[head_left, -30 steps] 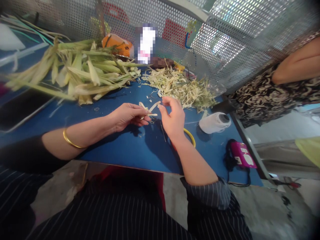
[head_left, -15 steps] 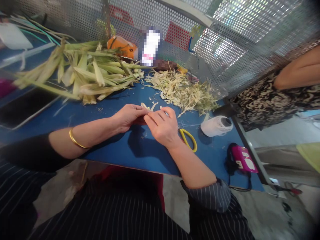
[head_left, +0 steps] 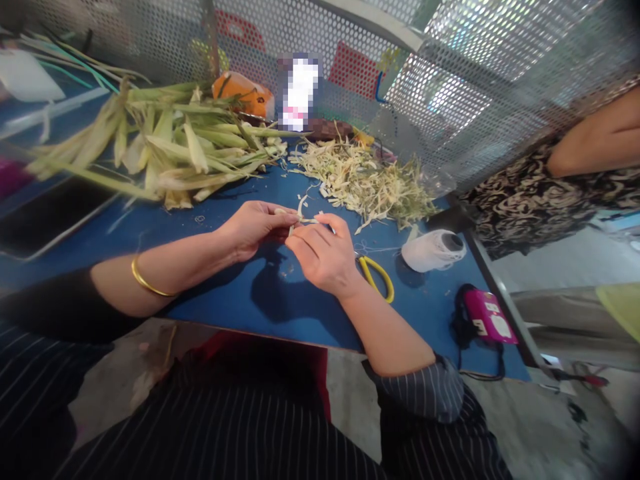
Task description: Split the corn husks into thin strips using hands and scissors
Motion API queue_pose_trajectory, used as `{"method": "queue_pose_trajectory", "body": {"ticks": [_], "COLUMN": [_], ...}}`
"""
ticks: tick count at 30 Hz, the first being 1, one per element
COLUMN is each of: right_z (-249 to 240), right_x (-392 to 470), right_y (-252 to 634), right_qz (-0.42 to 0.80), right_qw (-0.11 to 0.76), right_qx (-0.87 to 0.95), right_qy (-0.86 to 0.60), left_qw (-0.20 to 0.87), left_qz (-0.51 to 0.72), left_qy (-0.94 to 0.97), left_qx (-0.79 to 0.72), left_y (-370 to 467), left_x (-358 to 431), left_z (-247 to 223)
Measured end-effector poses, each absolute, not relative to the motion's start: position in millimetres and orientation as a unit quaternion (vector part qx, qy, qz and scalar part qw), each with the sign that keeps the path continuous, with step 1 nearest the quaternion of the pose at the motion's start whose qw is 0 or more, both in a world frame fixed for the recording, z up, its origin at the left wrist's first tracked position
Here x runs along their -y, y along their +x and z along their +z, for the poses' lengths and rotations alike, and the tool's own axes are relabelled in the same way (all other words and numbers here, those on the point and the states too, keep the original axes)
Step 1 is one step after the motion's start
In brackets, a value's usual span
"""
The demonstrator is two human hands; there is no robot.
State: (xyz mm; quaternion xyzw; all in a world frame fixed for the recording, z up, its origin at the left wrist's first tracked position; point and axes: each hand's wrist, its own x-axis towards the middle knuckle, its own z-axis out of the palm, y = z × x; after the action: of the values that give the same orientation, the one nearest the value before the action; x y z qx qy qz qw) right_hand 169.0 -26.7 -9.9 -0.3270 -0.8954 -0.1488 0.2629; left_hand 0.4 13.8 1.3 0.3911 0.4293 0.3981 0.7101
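My left hand pinches a small pale strip of husk above the blue table. Close against it on the right, my right hand has its fingers closed on the same strip. Beyond my hands is a heap of short pale husk pieces. Long green-yellow husks lie in a pile at the back left. Yellow-handled scissors or snips rest just right of my right wrist, their tips partly hidden by it. A white thread cone lies further right.
An orange packet and a lit phone stand at the back by a perforated metal screen. A magenta box with a black cord sits at the right edge. Another person's arm shows at upper right. A dark tray-like object is at left.
My left hand has shifted slightly left and up, and the fingertips of my hands are a little further apart. More of the pale strip shows between them.
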Motion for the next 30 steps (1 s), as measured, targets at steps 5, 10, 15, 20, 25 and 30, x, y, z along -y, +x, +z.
{"method": "queue_pose_trajectory", "body": {"ticks": [5, 10, 15, 20, 25, 30], "right_z": [-2, 0, -2, 0, -5, -7], "right_x": [23, 16, 16, 18, 14, 12], "right_y": [173, 176, 172, 171, 174, 171], "right_qz": [-0.072, 0.060, 0.090, 0.078, 0.304, 0.460], "right_qw": [0.425, 0.408, 0.375, 0.338, 0.411, 0.482], "right_qx": [0.782, 0.750, 0.768, 0.804, 0.677, 0.544], "right_qy": [-0.451, -0.517, -0.511, -0.483, -0.529, -0.510], "left_qw": [0.714, 0.713, 0.679, 0.650, 0.655, 0.686], "left_qz": [0.396, 0.370, 0.381, 0.404, 0.389, 0.300], "left_qy": [0.395, 0.433, 0.475, 0.476, 0.491, 0.530], "left_qx": [-0.420, -0.408, -0.410, -0.433, -0.422, -0.399], "left_y": [-2, -5, -4, -2, -4, -6], "left_x": [-14, -15, -15, -14, -14, -13], "left_z": [6, 8, 3, 2, 5, 4]}}
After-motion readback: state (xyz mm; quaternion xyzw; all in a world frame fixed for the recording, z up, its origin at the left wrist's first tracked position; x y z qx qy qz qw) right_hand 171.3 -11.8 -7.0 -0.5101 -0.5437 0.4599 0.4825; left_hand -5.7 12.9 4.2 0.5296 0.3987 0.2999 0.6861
